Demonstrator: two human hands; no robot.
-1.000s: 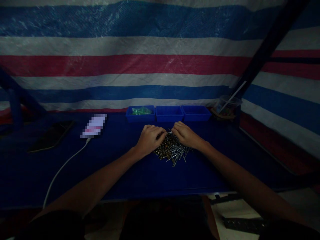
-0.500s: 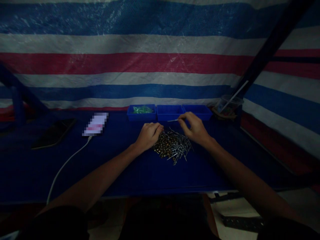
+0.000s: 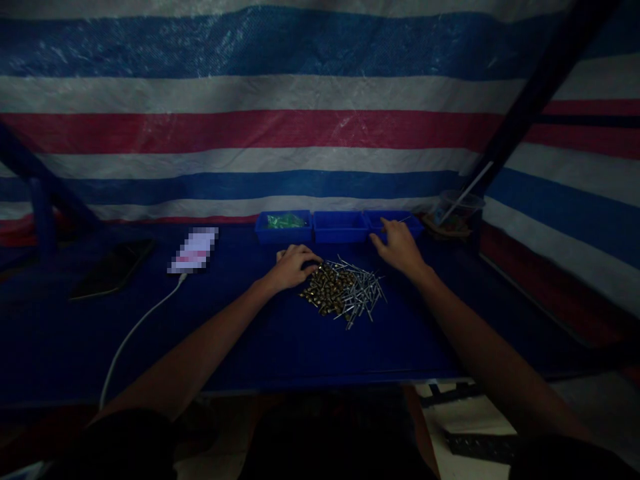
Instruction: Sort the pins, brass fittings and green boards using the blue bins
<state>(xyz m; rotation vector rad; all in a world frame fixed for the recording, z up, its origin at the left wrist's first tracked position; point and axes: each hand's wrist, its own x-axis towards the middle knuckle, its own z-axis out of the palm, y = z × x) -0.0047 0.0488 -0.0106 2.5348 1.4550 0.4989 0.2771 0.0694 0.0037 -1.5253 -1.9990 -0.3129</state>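
Observation:
On the table lies a pile of small metal parts, with brass-coloured pieces (image 3: 327,290) on its left side and thin silver pins (image 3: 365,293) on its right. My left hand (image 3: 293,265) is at the pile's upper left edge, thumb and forefinger closing at a brass-coloured piece; whether it is gripped is hard to see. My right hand (image 3: 399,247) reaches over the near rim of the right blue bin (image 3: 417,230), thumb and forefinger apart. Just beyond its fingers, a thin silver pin (image 3: 404,219) shows at the bin, free of the hand.
Beside that bin stand a middle blue bin (image 3: 340,235) and a left blue bin (image 3: 283,235) holding green plastic (image 3: 287,221). A clear cup (image 3: 457,207) with a white stick is at the back right. A lit phone (image 3: 194,250) on a white cable (image 3: 133,327) and a dark phone (image 3: 113,269) lie left.
My right hand has moved away from the pile to the right bin, and its fingers have parted from the silver pin. My left hand has shifted slightly left, its forefinger stretching out.

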